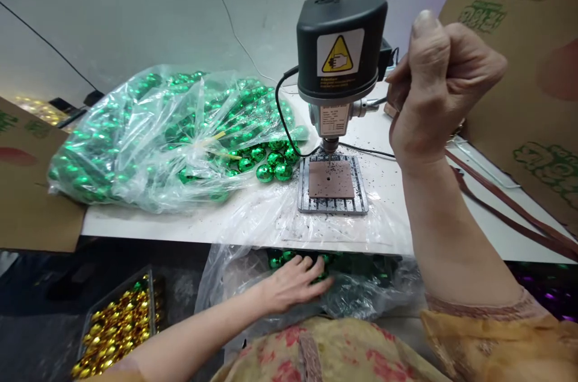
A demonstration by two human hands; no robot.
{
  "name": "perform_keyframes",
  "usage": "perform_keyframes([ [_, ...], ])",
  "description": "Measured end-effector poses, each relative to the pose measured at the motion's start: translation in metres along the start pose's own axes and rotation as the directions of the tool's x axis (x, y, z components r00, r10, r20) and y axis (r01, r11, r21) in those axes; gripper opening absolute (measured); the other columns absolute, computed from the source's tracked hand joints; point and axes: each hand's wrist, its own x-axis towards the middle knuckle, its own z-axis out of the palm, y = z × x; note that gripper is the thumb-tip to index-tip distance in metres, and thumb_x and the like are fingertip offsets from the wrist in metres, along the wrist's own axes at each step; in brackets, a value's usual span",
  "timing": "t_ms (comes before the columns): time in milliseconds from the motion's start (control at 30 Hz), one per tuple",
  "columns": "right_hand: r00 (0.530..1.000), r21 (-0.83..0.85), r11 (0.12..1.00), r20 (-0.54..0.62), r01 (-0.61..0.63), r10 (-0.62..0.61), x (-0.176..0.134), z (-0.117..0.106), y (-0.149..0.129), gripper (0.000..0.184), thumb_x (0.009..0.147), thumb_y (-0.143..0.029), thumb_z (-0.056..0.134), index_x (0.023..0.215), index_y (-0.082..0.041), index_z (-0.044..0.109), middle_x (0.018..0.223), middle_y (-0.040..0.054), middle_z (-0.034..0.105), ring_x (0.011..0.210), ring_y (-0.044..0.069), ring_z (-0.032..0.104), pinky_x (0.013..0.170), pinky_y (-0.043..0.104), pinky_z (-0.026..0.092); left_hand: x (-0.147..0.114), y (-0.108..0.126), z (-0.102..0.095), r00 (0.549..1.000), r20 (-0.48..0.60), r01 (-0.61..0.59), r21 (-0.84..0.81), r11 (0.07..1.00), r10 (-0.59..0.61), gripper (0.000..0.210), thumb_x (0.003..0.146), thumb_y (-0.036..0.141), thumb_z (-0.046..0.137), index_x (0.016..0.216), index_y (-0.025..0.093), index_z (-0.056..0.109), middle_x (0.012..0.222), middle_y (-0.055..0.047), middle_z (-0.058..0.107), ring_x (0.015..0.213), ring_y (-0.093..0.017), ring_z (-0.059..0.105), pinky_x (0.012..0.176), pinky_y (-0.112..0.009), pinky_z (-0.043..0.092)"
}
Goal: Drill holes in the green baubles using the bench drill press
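My right hand (428,87) is raised in a fist beside the bench drill press (342,44). Its fingers appear wrapped around the press's feed lever (372,106), whose end they hide. Below the table's front edge, my left hand (295,282) reaches over a clear plastic bag (356,297). Its fingers are spread, touching or just above shiny green balls (275,261) in that bag. Under the drill chuck (329,145), a brown square board (332,179) with a small hole lies on the slotted metal base (334,207). No ball sits on the board.
A large clear bag of green balls (158,135) spills several loose balls (274,168) left of the press. Dark shavings surround the base. Cardboard boxes (36,189) flank the white table (135,222). A bin of gold balls (120,328) stands lower left; brown straps (510,213) lie right.
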Motion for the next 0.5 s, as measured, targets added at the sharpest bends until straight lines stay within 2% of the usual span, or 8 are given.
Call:
perform_keyframes([
  [67, 1.0, -0.017, 1.0, 0.007, -0.002, 0.002, 0.0, 0.0, 0.0, 0.049, 0.082, -0.053, 0.064, 0.048, -0.019, 0.052, 0.04, -0.0052, 0.04, 0.036, 0.003, 0.033, 0.044, 0.028, 0.027, -0.001, -0.009, -0.003, 0.997, -0.064, -0.045, 0.067, 0.997, 0.049, 0.036, 0.088, 0.041, 0.068, 0.123, 0.036, 0.066, 0.119, -0.01, 0.071, 0.083, -0.028, 0.069, 0.069, -0.04, 0.053],
  [133, 1.0, -0.028, 1.0, 0.009, -0.012, 0.012, 0.0, -0.001, 0.0, 0.049, 0.082, -0.052, 0.064, 0.048, -0.018, 0.053, 0.041, -0.0048, 0.041, 0.037, 0.002, 0.034, 0.045, 0.027, 0.027, 0.012, -0.03, -0.018, 0.965, -0.263, 0.046, 0.111, 0.993, -0.015, 0.023, 0.093, 0.037, 0.063, 0.115, 0.033, 0.068, 0.111, -0.009, 0.072, 0.086, -0.027, 0.068, 0.074, -0.04, 0.054],
  [167, 1.0, -0.025, 1.0, 0.01, -0.012, 0.013, 0.0, -0.001, 0.001, 0.049, 0.082, -0.051, 0.065, 0.048, -0.018, 0.053, 0.041, -0.0047, 0.042, 0.037, 0.002, 0.034, 0.046, 0.027, 0.027, 0.023, -0.044, -0.029, 0.92, -0.383, 0.141, 0.115, 0.983, -0.087, 0.019, 0.095, 0.032, 0.059, 0.111, 0.031, 0.068, 0.108, -0.009, 0.071, 0.09, -0.027, 0.067, 0.078, -0.041, 0.054],
  [233, 1.0, -0.006, 1.0, -0.002, -0.008, 0.008, -0.001, -0.001, 0.001, 0.047, 0.083, -0.048, 0.065, 0.048, -0.018, 0.054, 0.042, -0.0044, 0.043, 0.037, 0.002, 0.034, 0.046, 0.027, 0.027, 0.049, -0.077, -0.052, 0.781, -0.549, 0.404, 0.079, 0.912, -0.298, 0.019, 0.095, 0.027, 0.058, 0.113, 0.026, 0.066, 0.109, -0.012, 0.068, 0.104, -0.031, 0.064, 0.089, -0.046, 0.052],
  [267, 1.0, 0.004, 1.0, -0.013, -0.002, 0.002, -0.001, -0.001, 0.001, 0.047, 0.083, -0.047, 0.065, 0.048, -0.017, 0.054, 0.041, -0.0043, 0.043, 0.037, 0.002, 0.034, 0.046, 0.027, 0.026, 0.062, -0.094, -0.062, 0.731, -0.572, 0.497, 0.072, 0.865, -0.373, 0.022, 0.092, 0.028, 0.063, 0.114, 0.024, 0.065, 0.111, -0.014, 0.066, 0.109, -0.033, 0.061, 0.094, -0.049, 0.049],
  [333, 1.0, 0.008, 1.0, -0.026, 0.003, -0.002, -0.002, 0.0, 0.0, 0.048, 0.084, -0.047, 0.066, 0.048, -0.017, 0.053, 0.041, -0.0046, 0.042, 0.036, 0.002, 0.033, 0.045, 0.027, 0.026, 0.083, -0.124, -0.077, 0.702, -0.544, 0.597, 0.097, 0.796, -0.46, 0.032, 0.08, 0.023, 0.076, 0.11, 0.022, 0.065, 0.105, -0.013, 0.065, 0.113, -0.037, 0.056, 0.1, -0.054, 0.045],
  [400, 1.0, 0.007, 1.0, -0.021, -0.005, 0.005, -0.002, 0.001, -0.001, 0.047, 0.086, -0.043, 0.065, 0.048, -0.017, 0.053, 0.041, -0.0049, 0.042, 0.036, 0.002, 0.032, 0.046, 0.026, 0.027, 0.095, -0.142, -0.084, 0.712, -0.506, 0.621, 0.13, 0.773, -0.487, 0.039, 0.07, 0.013, 0.081, 0.105, 0.023, 0.066, 0.1, -0.012, 0.064, 0.116, -0.038, 0.054, 0.105, -0.057, 0.04],
  [500, 1.0, 0.03, 1.0, -0.012, -0.003, 0.003, -0.003, 0.001, -0.003, 0.045, 0.088, -0.033, 0.065, 0.049, -0.016, 0.053, 0.041, -0.0055, 0.04, 0.037, 0.001, 0.032, 0.046, 0.026, 0.026, 0.099, -0.144, -0.081, 0.72, -0.529, 0.549, 0.04, 0.835, -0.449, 0.046, 0.067, 0.011, 0.08, 0.109, 0.024, 0.064, 0.105, -0.009, 0.063, 0.118, -0.035, 0.054, 0.11, -0.055, 0.037],
])
